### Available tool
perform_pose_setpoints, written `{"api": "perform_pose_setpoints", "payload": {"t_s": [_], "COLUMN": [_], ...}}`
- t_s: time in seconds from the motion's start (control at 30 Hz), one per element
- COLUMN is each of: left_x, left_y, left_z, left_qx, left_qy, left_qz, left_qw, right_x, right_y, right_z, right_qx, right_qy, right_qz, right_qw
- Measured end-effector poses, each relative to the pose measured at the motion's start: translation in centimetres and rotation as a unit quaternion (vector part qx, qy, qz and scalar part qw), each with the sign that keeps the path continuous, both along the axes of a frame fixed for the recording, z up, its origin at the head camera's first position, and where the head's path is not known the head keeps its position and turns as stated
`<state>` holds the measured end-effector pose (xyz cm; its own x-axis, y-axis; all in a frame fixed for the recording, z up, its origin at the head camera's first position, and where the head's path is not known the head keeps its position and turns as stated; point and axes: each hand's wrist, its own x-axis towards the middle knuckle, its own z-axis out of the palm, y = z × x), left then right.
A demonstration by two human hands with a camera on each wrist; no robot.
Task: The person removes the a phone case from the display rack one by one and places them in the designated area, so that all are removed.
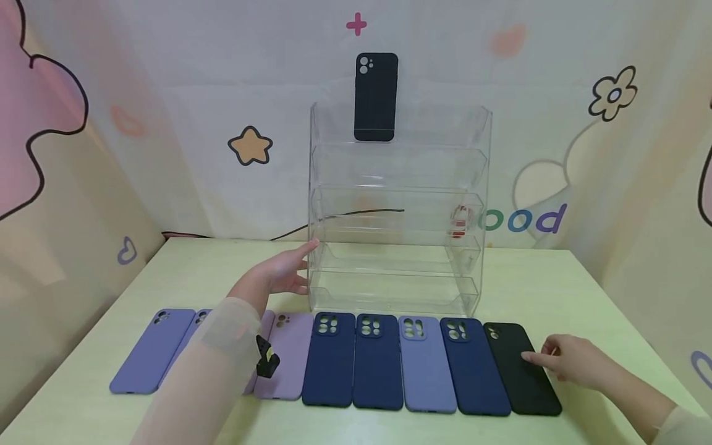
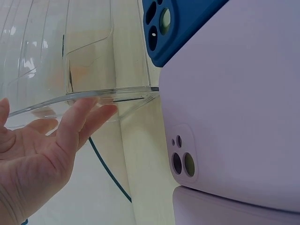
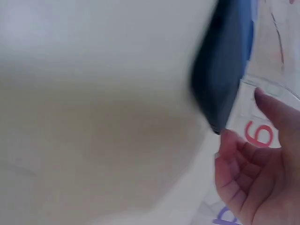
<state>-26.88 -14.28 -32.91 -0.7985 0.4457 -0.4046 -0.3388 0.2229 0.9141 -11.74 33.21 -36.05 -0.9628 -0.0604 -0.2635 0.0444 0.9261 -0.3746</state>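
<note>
A clear tiered display rack [image 1: 397, 290] stands on the table. My left hand [image 1: 286, 270] touches its left side, the thumb at the front edge; in the left wrist view, loosely bent fingers [image 2: 77, 119] lie against that side panel. A row of phone cases lies flat before the rack. At its right end is a black phone case [image 1: 520, 364]. My right hand [image 1: 581, 360] is at that case's right edge, one fingertip over its surface. In the right wrist view, thumb and fingers stand apart beside the blurred dark case [image 3: 222, 70].
Another black phone case [image 1: 376, 99] stands upright in the rack's top tier. Beside the right-end case lie dark blue cases [image 1: 328, 371], a periwinkle case [image 1: 428, 371], a pink-lilac case [image 1: 289, 364] and, far left, a purple case [image 1: 150, 355]. My left sleeve hides part of the row. A printed curtain hangs behind.
</note>
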Motion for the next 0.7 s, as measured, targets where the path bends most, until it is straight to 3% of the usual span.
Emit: {"api": "perform_pose_setpoints", "payload": {"t_s": [0.2, 0.43, 0.57, 0.7], "left_x": [-0.1, -0.3, -0.2, -0.1], "left_y": [0.3, 0.8, 0.7, 0.3], "left_z": [0.1, 0.0, -0.3, -0.3], "left_qx": [-0.007, 0.002, 0.003, 0.003], "left_qy": [0.001, 0.009, 0.008, 0.008], "left_qz": [0.001, 0.000, 0.006, 0.011], "left_qw": [1.0000, 1.0000, 0.9999, 0.9999], "right_x": [-1.6, -2.5, -3.4, -4.4], "right_y": [-0.8, -2.0, -2.9, -4.6], "right_z": [2.1, 2.3, 2.6, 4.7], "right_qx": [-0.018, -0.030, -0.073, -0.128], "right_qy": [0.023, 0.027, 0.036, 0.042], "right_qz": [0.021, 0.045, 0.058, 0.095], "right_qw": [0.999, 0.998, 0.995, 0.986]}}
